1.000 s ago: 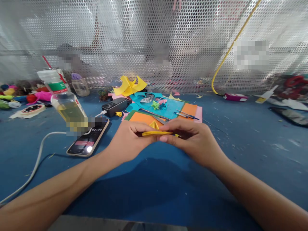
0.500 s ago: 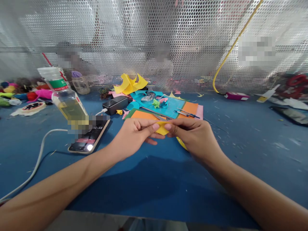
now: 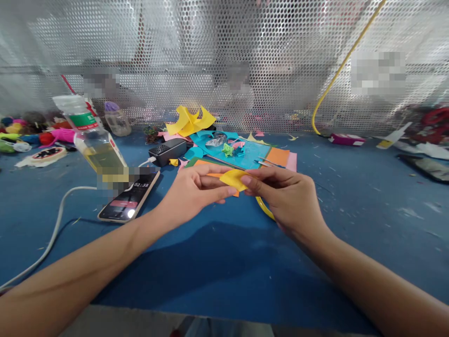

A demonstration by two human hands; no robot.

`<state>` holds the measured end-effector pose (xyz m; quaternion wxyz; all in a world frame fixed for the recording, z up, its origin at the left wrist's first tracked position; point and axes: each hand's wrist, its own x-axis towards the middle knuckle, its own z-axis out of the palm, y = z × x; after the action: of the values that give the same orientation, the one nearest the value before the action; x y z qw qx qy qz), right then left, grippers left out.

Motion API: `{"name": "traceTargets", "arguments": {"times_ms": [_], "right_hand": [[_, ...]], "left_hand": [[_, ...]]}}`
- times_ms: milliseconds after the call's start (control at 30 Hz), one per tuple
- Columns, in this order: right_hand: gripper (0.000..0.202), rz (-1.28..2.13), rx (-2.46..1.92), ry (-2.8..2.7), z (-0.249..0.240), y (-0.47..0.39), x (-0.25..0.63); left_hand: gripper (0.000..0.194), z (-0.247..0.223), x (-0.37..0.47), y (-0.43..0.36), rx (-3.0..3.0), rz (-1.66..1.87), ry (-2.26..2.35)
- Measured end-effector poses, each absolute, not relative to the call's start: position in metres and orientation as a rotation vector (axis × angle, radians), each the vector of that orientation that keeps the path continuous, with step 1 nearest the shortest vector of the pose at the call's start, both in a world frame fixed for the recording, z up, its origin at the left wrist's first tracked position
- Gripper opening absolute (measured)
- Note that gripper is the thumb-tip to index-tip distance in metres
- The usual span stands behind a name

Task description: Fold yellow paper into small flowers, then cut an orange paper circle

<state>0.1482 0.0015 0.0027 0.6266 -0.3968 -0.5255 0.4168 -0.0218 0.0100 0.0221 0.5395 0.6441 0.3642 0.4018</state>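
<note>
While the right hand [image 3: 294,192] pinches the folded yellow paper [image 3: 232,179] between thumb and fingers, the left hand [image 3: 191,189] reaches in from the other side, its thumb near the lower edge and its fingers partly hidden behind (whether it grips the paper too, I cannot tell). The paper is between the two hands, above the blue table [image 3: 224,267]. Just under the right hand's palm shows a curved yellow strip [image 3: 265,208], mostly covered by that hand.

To the left of the left hand lies a lit phone [image 3: 128,201], and a white cable [image 3: 58,224] curves around farther out on that side. Just beyond the left hand are a small yellow scrap [image 3: 173,162] and a black box [image 3: 168,151]. Past both hands spread sheets of orange paper [image 3: 278,156], blue paper [image 3: 254,154] and pink paper [image 3: 291,161], with a crumpled green piece [image 3: 227,150] on the blue. A bottle [image 3: 101,150] of pale yellow liquid leans in view beyond the phone.

Farther from the left hand, a cut yellow shape [image 3: 190,122] sits behind the black box; well beyond the right hand is a magenta box [image 3: 346,139]. Behind everything rises a perforated metal screen [image 3: 196,42], with blurred people behind it.
</note>
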Motion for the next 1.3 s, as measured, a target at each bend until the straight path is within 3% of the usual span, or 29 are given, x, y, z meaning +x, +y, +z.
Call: {"name": "traceTargets", "arguments": {"times_ms": [133, 367, 567, 833, 1067, 1300], "right_hand": [[0.013, 0.951, -0.937, -1.234, -0.002, 0.006, 0.149], [0.032, 1.068, -0.995, -1.438, -0.008, 0.007, 0.145], [0.024, 0.980, -1.046, -1.564, -0.007, 0.004, 0.145], [0.022, 0.888, -1.095, -1.675, -0.006, 0.008, 0.152], [0.017, 1.130, -1.188, -1.792, -0.002, 0.014, 0.159], [0.015, 1.092, -1.136, -1.856, -0.004, 0.015, 0.161]], "left_hand": [[0.032, 0.017, -0.020, 0.011, 1.521, 1.050, 0.891], [0.028, 0.013, -0.021, 0.014, 1.563, 1.149, 0.987], [0.016, 0.011, -0.021, 0.015, 1.747, 1.098, 1.016], [0.023, 0.002, -0.019, 0.017, 1.569, 1.022, 0.946], [0.023, -0.010, -0.015, 0.019, 1.401, 0.848, 0.953], [0.022, -0.012, -0.017, 0.021, 1.447, 0.854, 0.980]]}}
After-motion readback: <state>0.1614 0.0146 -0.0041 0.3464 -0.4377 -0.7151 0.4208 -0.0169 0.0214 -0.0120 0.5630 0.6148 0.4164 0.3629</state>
